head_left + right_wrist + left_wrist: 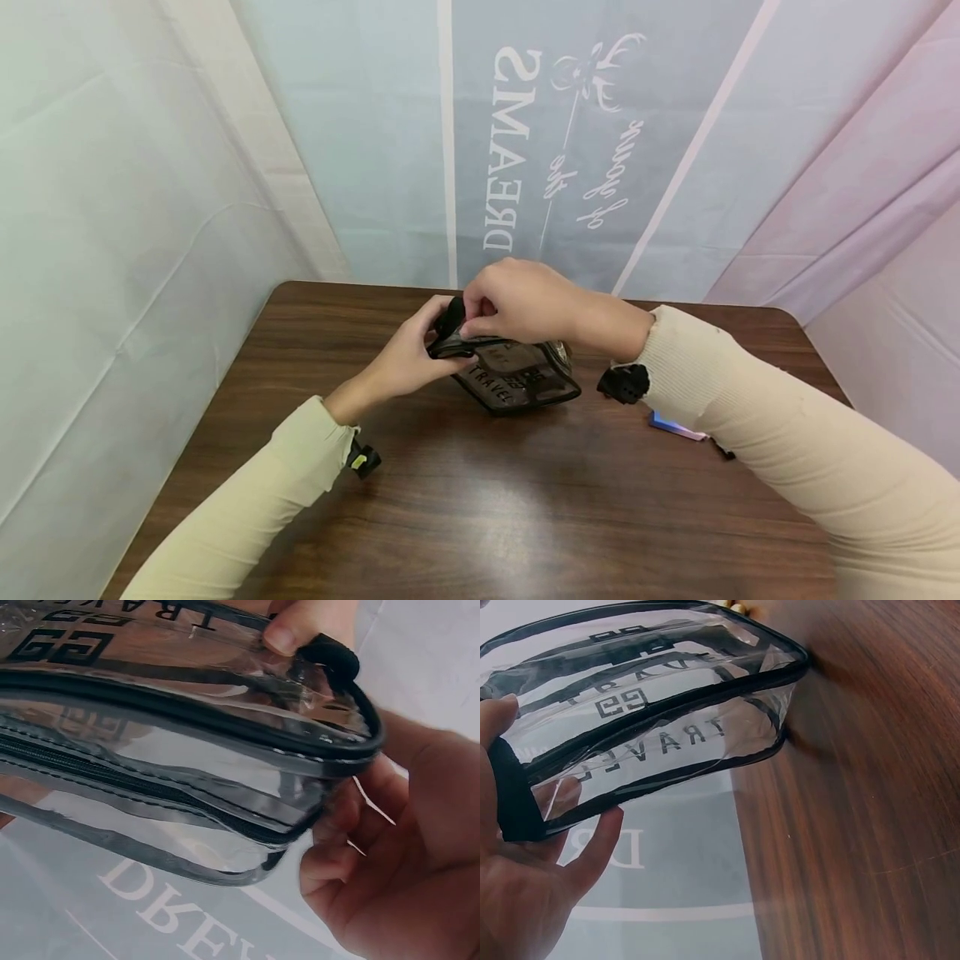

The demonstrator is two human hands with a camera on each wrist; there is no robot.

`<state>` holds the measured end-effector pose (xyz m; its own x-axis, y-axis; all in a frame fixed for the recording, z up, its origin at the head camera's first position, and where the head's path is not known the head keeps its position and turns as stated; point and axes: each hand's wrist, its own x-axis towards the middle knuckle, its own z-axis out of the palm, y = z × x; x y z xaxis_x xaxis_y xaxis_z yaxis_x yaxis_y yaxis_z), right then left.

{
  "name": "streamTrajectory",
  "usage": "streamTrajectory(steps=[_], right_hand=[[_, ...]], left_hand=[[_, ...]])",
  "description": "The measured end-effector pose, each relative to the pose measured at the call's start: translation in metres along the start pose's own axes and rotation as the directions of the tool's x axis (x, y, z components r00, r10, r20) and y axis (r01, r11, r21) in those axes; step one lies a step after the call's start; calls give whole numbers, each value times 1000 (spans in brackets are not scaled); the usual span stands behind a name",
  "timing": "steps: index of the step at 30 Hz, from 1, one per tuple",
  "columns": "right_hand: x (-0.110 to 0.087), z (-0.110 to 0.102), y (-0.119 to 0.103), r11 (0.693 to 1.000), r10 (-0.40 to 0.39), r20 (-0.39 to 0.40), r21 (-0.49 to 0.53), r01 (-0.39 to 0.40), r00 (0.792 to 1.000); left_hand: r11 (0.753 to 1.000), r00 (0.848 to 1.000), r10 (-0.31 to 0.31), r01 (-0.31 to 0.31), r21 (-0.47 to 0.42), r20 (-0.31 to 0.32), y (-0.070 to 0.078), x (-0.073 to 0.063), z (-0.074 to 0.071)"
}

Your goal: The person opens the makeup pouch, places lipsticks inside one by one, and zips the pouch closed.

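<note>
Printed drapes (375,125) hang behind a brown wooden desk (480,533), where the head view shows a clear, black-edged pouch (525,383) at the back, between both hands. Its left hand (412,354) grips one end, while the right hand (525,302) pinches at that same end, apparently on an edge or fastening; which one is hidden. For good handling, I would have the left hand hold that end taut, so the soft plastic does not buckle under the other's fingers. Seen from the right wrist, a zip (90,765) runs lengthwise between two panels, a detail lost from above; any pull should follow its line, not cross it. Its slider I cannot make out. From the left wrist, a black loop (517,802) shows in the left hand's hold, with small gold pieces (739,609) beyond the pouch's far edge.
</note>
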<state>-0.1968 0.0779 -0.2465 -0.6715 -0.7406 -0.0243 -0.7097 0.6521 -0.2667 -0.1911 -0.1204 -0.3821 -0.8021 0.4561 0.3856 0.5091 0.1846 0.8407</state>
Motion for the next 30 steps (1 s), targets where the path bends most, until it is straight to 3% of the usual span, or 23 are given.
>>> streamTrajectory(steps=[8, 18, 30], right_hand=[[3, -1, 3, 988, 18, -100, -153, -33, 995], [1, -16, 6, 975, 54, 15, -218, -49, 998], [1, -10, 7, 979, 80, 63, -192, -67, 995]], left_hand=[[1000, 1000, -8, 8, -6, 3, 0, 2, 1], [1000, 1000, -24, 24, -1, -4, 2, 2, 1], [1000, 1000, -15, 15, 9, -8, 0, 0, 2]])
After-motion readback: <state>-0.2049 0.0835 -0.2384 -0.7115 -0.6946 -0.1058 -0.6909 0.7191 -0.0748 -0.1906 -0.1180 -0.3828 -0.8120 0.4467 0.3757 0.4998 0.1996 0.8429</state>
